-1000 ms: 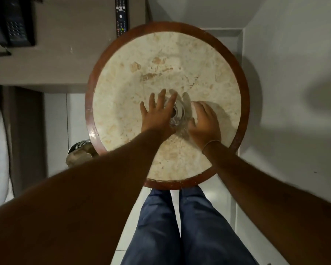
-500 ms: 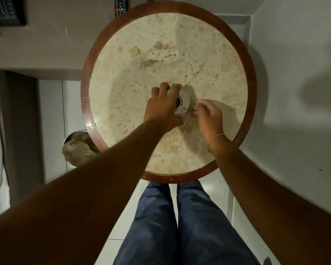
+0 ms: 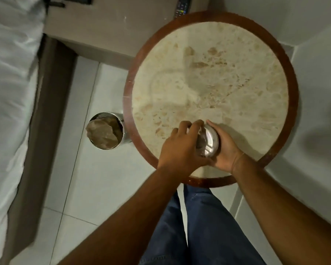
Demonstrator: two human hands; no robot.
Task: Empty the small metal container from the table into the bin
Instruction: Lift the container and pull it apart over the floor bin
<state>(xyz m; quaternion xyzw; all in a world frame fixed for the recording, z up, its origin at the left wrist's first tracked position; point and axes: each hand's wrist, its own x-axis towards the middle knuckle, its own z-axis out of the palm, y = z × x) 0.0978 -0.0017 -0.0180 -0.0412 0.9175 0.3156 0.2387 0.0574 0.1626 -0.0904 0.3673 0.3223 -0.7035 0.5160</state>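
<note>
The small shiny metal container (image 3: 208, 141) is held between both hands above the near part of the round marble table (image 3: 227, 73). My left hand (image 3: 182, 148) wraps its left side with fingers curled over the rim. Against its right side and underside presses my right hand (image 3: 225, 150). The container looks tilted; its contents are hidden. The bin (image 3: 105, 131), a metal cylinder lined with a brownish bag, stands on the floor just left of the table's edge.
A bed with white linen (image 3: 6, 92) runs along the left. A beige desk (image 3: 103, 25) with a remote control (image 3: 182, 6) is behind the table. Pale floor tiles (image 3: 96, 178) lie between bed and table. My legs in jeans (image 3: 199, 226) are below.
Both hands closed on the container and drew it from the table's middle toward the near edge. The view swung left, bringing the bin and bed further into sight.
</note>
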